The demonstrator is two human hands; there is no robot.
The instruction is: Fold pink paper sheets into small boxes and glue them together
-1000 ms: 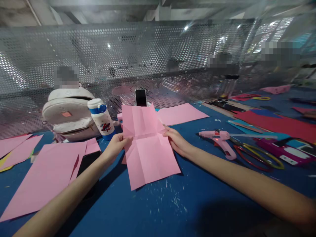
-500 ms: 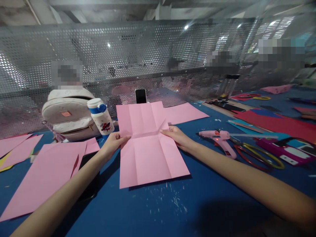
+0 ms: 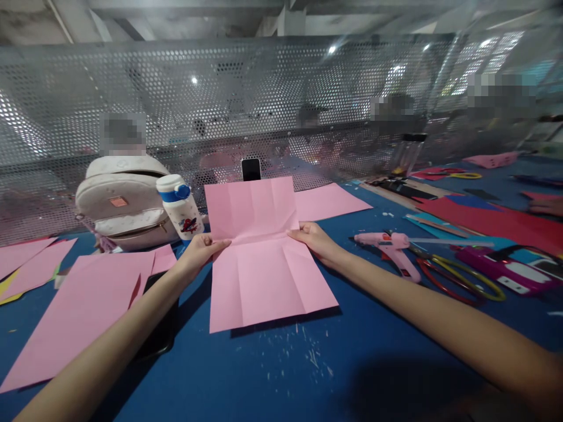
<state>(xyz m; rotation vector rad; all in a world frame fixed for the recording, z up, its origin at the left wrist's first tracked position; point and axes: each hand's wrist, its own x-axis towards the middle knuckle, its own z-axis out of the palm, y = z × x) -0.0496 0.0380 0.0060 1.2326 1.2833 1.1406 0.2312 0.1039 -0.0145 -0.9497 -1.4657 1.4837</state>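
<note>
A creased sheet of pink paper [image 3: 266, 281] is held up over the blue table, bent along a crosswise fold at mid-height. Several lengthwise creases run through it. My left hand [image 3: 200, 251] pinches its left edge at the fold, thumb on the near face. At the opposite edge my right hand [image 3: 314, 239] pinches the paper in the same way. The fingers behind the sheet are hidden. Behind it lies another pink sheet [image 3: 334, 200], and a phone [image 3: 251, 169] stands upright beyond the top edge.
Left are a white backpack [image 3: 125, 202], a bottle [image 3: 181, 211], pink sheets [image 3: 83, 310] and a dark phone [image 3: 160, 328]. Right lie a pink glue gun [image 3: 387, 243], scissors [image 3: 470, 280] and a purple case [image 3: 505, 269]. A perforated metal screen [image 3: 264, 88] stands behind. Another person's hand [image 3: 545, 205] shows far right.
The upper half of the pink paper has opened out flatter, and its right corner flap no longer sticks up. Both hands keep hold at nearly the same spots.
</note>
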